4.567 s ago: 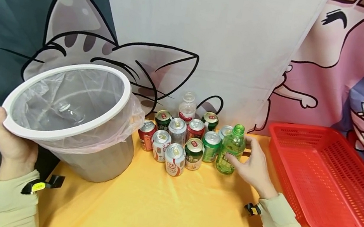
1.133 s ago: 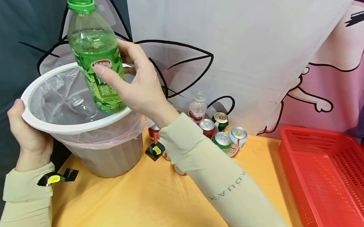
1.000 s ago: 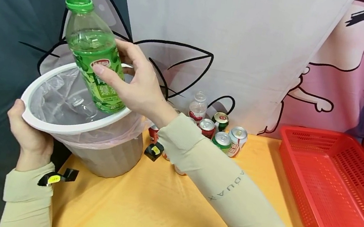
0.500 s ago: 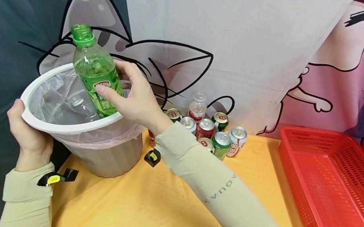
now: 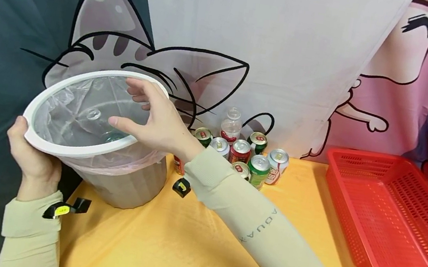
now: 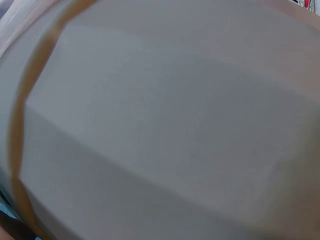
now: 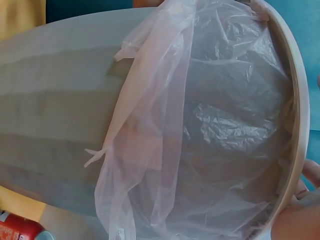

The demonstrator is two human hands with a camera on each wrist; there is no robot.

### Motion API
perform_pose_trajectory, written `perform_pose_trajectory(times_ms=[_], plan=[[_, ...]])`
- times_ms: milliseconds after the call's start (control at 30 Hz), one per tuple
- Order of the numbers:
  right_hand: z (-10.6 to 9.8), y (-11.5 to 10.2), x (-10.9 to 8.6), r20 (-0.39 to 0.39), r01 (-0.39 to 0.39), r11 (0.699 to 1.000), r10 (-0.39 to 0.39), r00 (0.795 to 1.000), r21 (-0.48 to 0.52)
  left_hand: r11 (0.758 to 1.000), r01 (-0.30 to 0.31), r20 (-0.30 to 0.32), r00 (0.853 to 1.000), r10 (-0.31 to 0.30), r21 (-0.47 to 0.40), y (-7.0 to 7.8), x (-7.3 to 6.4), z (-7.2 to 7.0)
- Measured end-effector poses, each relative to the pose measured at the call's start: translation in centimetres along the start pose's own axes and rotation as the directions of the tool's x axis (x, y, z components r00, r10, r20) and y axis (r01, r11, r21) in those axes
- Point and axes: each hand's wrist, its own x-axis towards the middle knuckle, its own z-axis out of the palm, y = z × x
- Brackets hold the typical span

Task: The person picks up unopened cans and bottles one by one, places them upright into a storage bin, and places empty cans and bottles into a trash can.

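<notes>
A grey trash can (image 5: 123, 187) with a white rim and a clear liner bag (image 5: 139, 164) leans toward me on the left in the head view. My left hand (image 5: 33, 157) grips its rim from the left. Over the opening's right side is my right hand (image 5: 163, 121), holding nothing, thumb and fingers spread apart. Inside the can, a bit of green plastic (image 5: 114, 136) shows just behind the near rim, with a clear bottle's end (image 5: 93, 114) beside it. The can's grey wall (image 6: 165, 125) fills the left wrist view.
Several drink cans (image 5: 240, 150) stand grouped right of the trash can, with a small clear bottle (image 5: 231, 127) behind them. A red plastic basket (image 5: 369, 263) sits at the right on the yellow tablecloth (image 5: 180, 248). A printed curtain (image 5: 293, 48) hangs behind.
My right hand took the green tea bottle from beside the drink cans, carried it left over the trash can and let it go inside. My left hand has kept hold of the rim.
</notes>
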Motion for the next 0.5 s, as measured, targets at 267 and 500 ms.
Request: perform_pose_trajectory(times_ms=[267,500], plan=[[0.00,0.12,-0.12,0.010,0.018,1.000,-0.018,1.000,-0.007,1.000,0.007,-0.006,1.000,-0.007,-0.002,0.06,0.03,-0.02],[-0.11,0.29,-0.24,0.005,0.037,0.999,-0.036,0.999,-0.012,1.000,0.010,0.001,1.000,-0.010,0.023,0.08,0.03,-0.01]])
